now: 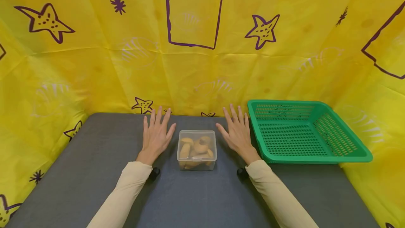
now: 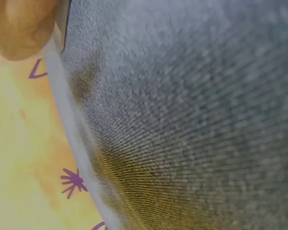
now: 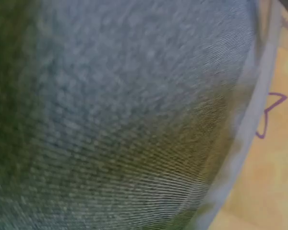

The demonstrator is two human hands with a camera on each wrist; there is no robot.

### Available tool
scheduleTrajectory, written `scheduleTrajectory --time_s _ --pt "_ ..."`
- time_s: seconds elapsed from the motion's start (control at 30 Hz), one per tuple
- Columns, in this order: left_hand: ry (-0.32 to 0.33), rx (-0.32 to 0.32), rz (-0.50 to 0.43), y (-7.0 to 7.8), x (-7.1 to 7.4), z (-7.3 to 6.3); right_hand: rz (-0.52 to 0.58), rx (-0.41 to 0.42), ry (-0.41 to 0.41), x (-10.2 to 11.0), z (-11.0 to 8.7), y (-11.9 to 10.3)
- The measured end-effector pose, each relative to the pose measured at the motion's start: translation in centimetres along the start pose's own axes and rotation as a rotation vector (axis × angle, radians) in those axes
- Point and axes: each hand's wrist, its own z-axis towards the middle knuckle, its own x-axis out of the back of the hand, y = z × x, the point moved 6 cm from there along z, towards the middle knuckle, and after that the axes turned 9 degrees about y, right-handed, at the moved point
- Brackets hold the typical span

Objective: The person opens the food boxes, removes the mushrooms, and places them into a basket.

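Note:
Between the two hands stands a clear plastic box [image 1: 197, 166] with its lid on. Several tan mushrooms [image 1: 200, 146] show through it. To the left of the box, my left hand [image 1: 155, 137] lies palm down with fingers spread, holding nothing. On the other side my right hand [image 1: 238, 132] lies the same way, also apart from the box, its outer edge close to a green plastic basket [image 1: 264, 147]. Part of the left hand [image 2: 24, 26] fills the top corner of the left wrist view. Mostly grey cloth shows in the right wrist view.
The green basket, with slatted walls and a mesh bottom, stands at the back right of the grey table [image 1: 202, 200]. A yellow curtain [image 1: 202, 66] with purple starfish drawings hangs behind the table and along both sides. A black wrist camera [image 1: 154, 174] sits at the left cuff.

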Motion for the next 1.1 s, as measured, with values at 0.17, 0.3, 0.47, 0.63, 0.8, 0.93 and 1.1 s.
scheduleTrajectory --time_s 0.17,0.3,0.47,0.63,0.8,0.93,1.1 --pt "0.024 -0.029 -0.014 0.9 0.8 -0.6 0.050 0.009 -0.015 0.6 -0.6 -0.6" --pt "0.046 -0.054 -0.036 1.6 1.3 -1.0 0.077 0.015 -0.034 1.0 -1.0 -1.0" --pt "0.072 -0.072 -0.061 2.3 1.8 -1.4 0.110 0.018 -0.052 1.6 -1.6 -1.6" --pt "0.098 -0.088 -0.078 2.8 2.3 -2.0 0.149 0.015 -0.048 2.4 -2.5 -1.9" --pt "0.137 -0.103 -0.116 3.3 2.8 -2.6 0.216 0.028 -0.077 3.0 -3.1 -2.2" --pt "0.159 -0.110 -0.168 3.8 3.1 -3.1 0.278 0.034 -0.127 3.1 -3.6 -2.4" --pt "0.205 -0.130 -0.223 4.2 3.6 -3.7 0.335 0.041 -0.154 3.4 -4.3 -2.8"
